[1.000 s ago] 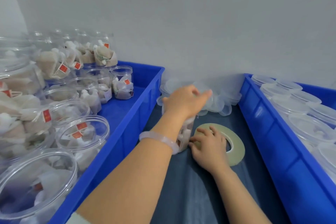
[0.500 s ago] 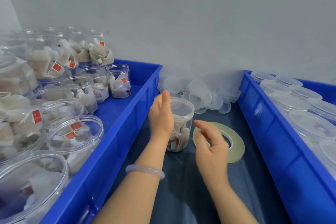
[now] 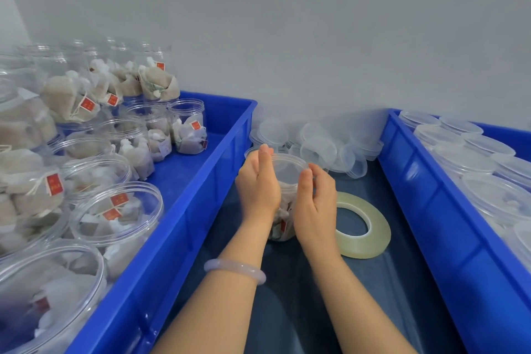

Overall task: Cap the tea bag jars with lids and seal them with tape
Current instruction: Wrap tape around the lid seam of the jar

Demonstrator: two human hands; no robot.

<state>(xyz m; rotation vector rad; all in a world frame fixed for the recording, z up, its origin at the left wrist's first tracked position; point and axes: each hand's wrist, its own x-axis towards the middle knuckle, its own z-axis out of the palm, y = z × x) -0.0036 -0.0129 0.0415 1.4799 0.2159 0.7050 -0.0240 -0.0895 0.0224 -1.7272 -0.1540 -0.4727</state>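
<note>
A clear tea bag jar (image 3: pixel 283 222) stands on the dark surface between two blue bins, with a clear lid (image 3: pixel 288 170) lying on its mouth. My left hand (image 3: pixel 258 185) cups the jar's left side at the rim, fingers pointing up along the lid's edge. From the other side my right hand (image 3: pixel 316 202) curves round the lid's rim. A roll of clear tape (image 3: pixel 366 241) lies flat just right of the jar, touched by neither hand.
A pile of loose clear lids (image 3: pixel 319 145) lies against the wall behind the jar. The left blue bin (image 3: pixel 201 189) holds several open jars of tea bags. The right blue bin (image 3: pixel 416 181) holds several capped jars.
My left hand came back from the lid pile and the lid now sits on the jar. My right hand left the tape roll and rose to the jar's rim.
</note>
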